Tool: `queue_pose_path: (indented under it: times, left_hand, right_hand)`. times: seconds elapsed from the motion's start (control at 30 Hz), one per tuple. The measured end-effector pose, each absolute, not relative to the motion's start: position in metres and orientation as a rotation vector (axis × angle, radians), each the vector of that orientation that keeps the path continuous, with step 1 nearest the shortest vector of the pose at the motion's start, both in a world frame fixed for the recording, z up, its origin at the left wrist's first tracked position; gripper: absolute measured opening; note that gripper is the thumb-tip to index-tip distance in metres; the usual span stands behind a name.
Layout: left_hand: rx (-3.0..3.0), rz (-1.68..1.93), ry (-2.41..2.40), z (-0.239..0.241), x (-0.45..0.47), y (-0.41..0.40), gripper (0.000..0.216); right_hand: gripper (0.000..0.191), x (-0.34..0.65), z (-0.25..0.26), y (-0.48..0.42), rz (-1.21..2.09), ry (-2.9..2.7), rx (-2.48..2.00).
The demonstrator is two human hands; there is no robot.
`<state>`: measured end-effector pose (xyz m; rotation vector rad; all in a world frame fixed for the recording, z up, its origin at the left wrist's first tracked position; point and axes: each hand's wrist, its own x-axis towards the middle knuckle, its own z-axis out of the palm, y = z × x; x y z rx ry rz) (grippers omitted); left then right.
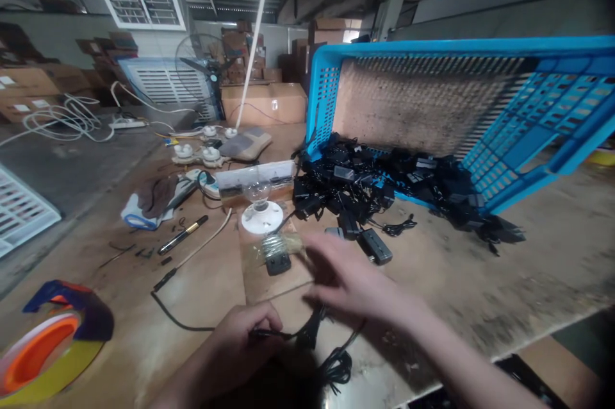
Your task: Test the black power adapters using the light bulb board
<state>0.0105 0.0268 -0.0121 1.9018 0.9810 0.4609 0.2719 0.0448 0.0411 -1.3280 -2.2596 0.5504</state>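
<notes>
My left hand (245,338) is closed around a black cable with a plug (310,331) near the table's front edge. A coil of the same black cord (336,367) lies just to its right. My right hand (350,277) hovers above the cable with fingers stretched out, blurred by motion, reaching toward a small black socket block (277,261) on a wooden board (259,284). A clear bulb in a white lamp holder (261,213) stands behind it. Two black adapters (368,242) lie to the right of the board.
A tilted blue plastic crate (538,120) spills a heap of black adapters (384,178) across the table. A tape dispenser (48,345) sits at the front left. A pen (182,234), gloves (154,200), a power strip (254,175) and cardboard boxes (264,101) lie farther back.
</notes>
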Motion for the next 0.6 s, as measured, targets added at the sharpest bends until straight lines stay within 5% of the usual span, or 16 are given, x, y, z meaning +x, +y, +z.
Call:
queue_pose_path:
  times: [0.1, 0.37, 0.6]
  left_hand:
    - [1.965, 0.438, 1.018, -0.011, 0.011, 0.026, 0.008]
    - [2.135, 0.473, 0.961, -0.010, 0.009, 0.024, 0.015]
    - [2.315, 0.498, 0.901, -0.017, 0.007, 0.025, 0.032]
  right_hand:
    - [0.091, 0.294, 0.040, 0.074, 0.353, -2.262, -1.583]
    - [0.082, 0.233, 0.035, 0.057, 0.491, -2.280, -1.071]
    - [0.086, 0.210, 0.019, 0.061, 0.364, -2.455, -1.180]
